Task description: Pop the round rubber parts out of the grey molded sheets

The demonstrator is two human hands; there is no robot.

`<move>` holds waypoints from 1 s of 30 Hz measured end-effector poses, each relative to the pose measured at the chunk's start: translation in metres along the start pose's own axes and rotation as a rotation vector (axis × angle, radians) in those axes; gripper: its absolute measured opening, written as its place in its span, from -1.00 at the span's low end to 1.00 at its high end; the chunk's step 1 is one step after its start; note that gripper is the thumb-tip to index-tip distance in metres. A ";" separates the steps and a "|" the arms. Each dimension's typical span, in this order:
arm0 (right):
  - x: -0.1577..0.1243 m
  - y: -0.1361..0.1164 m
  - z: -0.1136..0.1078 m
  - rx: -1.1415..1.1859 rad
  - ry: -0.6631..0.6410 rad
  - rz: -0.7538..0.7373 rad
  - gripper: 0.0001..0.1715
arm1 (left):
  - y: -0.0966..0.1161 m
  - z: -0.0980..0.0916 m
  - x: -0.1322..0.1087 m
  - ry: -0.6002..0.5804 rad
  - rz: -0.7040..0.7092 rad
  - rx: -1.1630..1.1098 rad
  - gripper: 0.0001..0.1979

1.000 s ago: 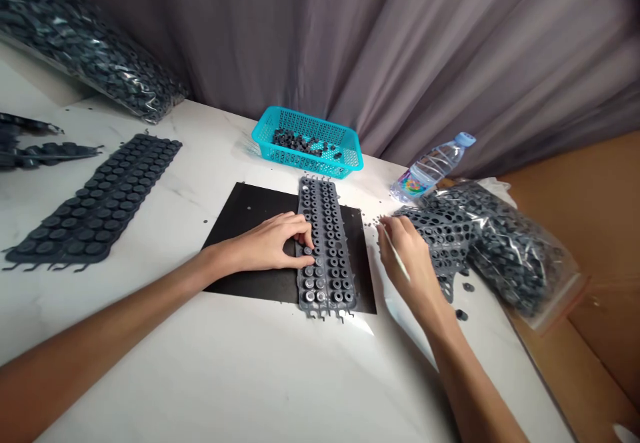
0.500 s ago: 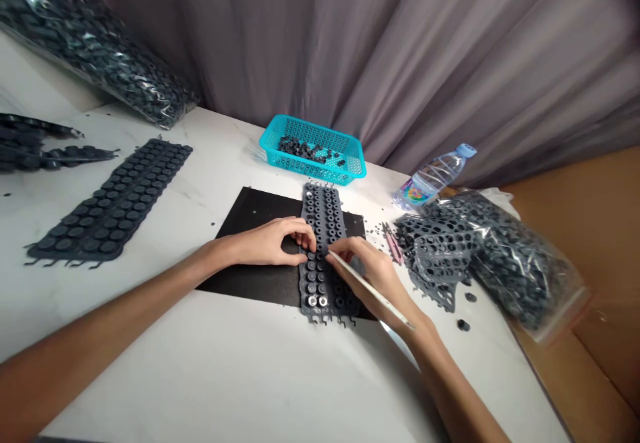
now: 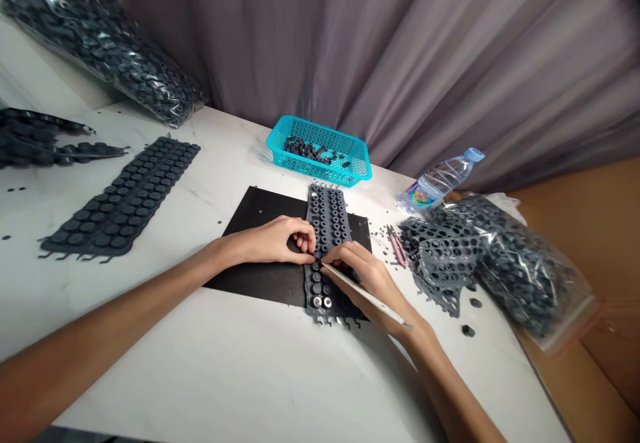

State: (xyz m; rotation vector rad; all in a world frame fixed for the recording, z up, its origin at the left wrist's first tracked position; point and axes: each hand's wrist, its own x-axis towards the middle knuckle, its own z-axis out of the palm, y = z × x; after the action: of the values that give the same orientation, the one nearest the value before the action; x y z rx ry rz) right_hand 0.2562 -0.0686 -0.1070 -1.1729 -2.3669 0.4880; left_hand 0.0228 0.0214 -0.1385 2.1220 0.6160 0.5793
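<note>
A dark grey moulded rubber sheet (image 3: 327, 213), with rows of round studs, lies lengthwise on a black mat (image 3: 270, 276). Two studs at its near end have shiny silver tops. My left hand (image 3: 287, 240) rests at the sheet's left edge, fingers curled and thumb and fingertips close together over the studs; anything between them is too small to make out. My right hand (image 3: 363, 270) is closed on a thin white stick-like tool (image 3: 375, 302), its tip hidden at the fingertips beside the left thumb. The right hand covers part of the sheet.
A turquoise basket (image 3: 320, 173) holds loose black pieces. Another studded sheet (image 3: 120, 203) lies left, near a bulging bag (image 3: 110, 50). To the right are pink-handled snippers (image 3: 399, 246), perforated scrap sheets (image 3: 445, 263), a water bottle (image 3: 437, 183) and a second bag (image 3: 530, 276).
My right hand has shifted slightly toward my left, and the fingertips of both hands are now closer together over the studs. The whole view has drifted a little.
</note>
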 end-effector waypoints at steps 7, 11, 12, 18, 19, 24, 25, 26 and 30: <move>0.000 0.005 0.011 -0.218 0.062 -0.032 -0.78 | -0.005 -0.001 0.000 -0.016 0.021 0.007 -0.86; 0.000 0.000 0.015 -0.400 0.034 -0.031 -0.78 | -0.008 -0.001 0.000 -0.023 0.015 0.002 -0.85; 0.000 -0.001 0.016 -0.460 0.027 -0.043 -0.78 | -0.008 -0.001 0.000 -0.025 0.016 0.000 -0.85; -0.001 -0.011 0.027 -0.673 0.022 -0.096 -0.84 | -0.008 -0.001 0.001 -0.032 0.016 -0.005 -0.88; 0.000 -0.012 0.029 -0.682 0.017 -0.092 -0.83 | -0.008 -0.001 0.001 -0.038 0.013 -0.005 -0.88; 0.000 -0.015 0.031 -0.653 0.179 0.146 -0.75 | -0.005 -0.001 0.004 -0.092 -0.008 0.016 -0.85; -0.002 -0.011 0.026 -0.656 0.255 0.246 -0.73 | -0.005 -0.002 0.004 -0.098 -0.012 0.020 -0.84; -0.006 -0.006 0.020 -0.669 0.322 0.349 -0.71 | -0.004 -0.002 0.004 -0.102 -0.014 0.021 -0.84; -0.030 0.028 -0.014 -0.758 0.182 0.434 -0.79 | -0.002 -0.004 0.003 -0.103 -0.022 -0.001 -0.83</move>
State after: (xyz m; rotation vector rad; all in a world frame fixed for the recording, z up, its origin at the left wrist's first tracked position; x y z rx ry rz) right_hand 0.2979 -0.0753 -0.1166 -1.9734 -2.1760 -0.4327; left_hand 0.0221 0.0262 -0.1375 2.1272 0.5805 0.4543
